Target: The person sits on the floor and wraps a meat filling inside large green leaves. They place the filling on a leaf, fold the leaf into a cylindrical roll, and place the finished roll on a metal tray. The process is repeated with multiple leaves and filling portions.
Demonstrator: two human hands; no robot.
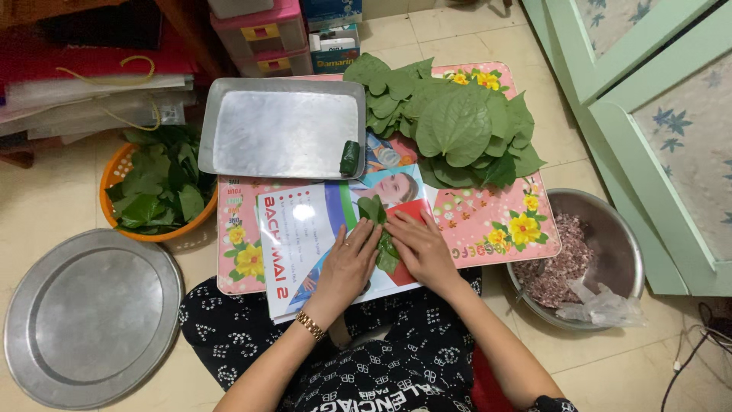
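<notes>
My left hand (347,263) and my right hand (419,248) press together on a green leaf (379,229) lying on a glossy printed sheet (305,229). The leaf is partly folded under my fingers and its tip pokes out above them. One rolled leaf parcel (349,158) rests at the right edge of a rectangular metal tray (282,130). A pile of large loose green leaves (454,122) lies to the upper right of my hands. A metal bowl (618,252) holding minced meat (560,263) stands to the right.
A pink flowered low table (496,229) carries the sheet, tray and leaves. An orange basket (114,172) of leaves sits at the left, a round metal tray (91,317) on the floor below it. A clear plastic bag (602,305) lies in the bowl. Green door frame at right.
</notes>
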